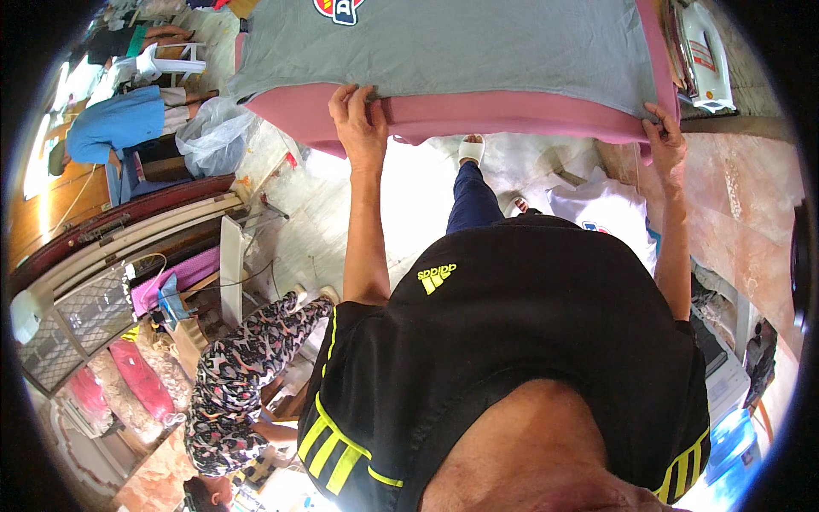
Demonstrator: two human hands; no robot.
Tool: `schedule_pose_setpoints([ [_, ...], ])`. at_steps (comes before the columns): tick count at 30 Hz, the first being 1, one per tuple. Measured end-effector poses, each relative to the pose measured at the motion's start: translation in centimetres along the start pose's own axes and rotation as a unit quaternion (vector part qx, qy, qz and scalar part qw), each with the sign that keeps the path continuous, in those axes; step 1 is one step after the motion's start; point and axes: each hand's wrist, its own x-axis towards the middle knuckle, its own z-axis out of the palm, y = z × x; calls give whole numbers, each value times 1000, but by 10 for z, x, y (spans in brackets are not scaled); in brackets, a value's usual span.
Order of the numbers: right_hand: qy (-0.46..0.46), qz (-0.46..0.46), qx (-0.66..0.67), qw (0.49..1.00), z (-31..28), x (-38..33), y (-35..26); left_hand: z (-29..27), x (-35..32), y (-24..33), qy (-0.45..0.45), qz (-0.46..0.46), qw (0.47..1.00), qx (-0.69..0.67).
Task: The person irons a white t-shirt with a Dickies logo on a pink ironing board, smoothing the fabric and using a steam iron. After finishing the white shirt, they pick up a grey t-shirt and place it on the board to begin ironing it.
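Observation:
A grey shirt [478,51] with a printed red, white and dark badge [341,8] lies spread over a pink cloth [512,115] that hangs past its near edge. At the left part of that edge, my left hand [363,128] has its fingers curled over the grey fabric. My right hand [667,145] pinches the near right corner of the shirt between thumb and fingers. The thumb of my left hand and the underside of the cloths are largely hidden.
A white plastic jug [706,60] stands beyond the right edge. A white printed cloth [606,209] hangs low on the right. One person in blue [119,124] bends over at the left; another in patterned clothes [230,392] is at lower left, near stacked boards [128,222].

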Motion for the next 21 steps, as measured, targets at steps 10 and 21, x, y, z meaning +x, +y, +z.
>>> schedule_pose_setpoints([
  [10,26,-52,-44,997,-2,-13,-19,-9,0,-36,-8,106,992,63],
  [21,70,-126,-130,981,-1,-13,-41,-2,101,70,-340,53,923,173],
])
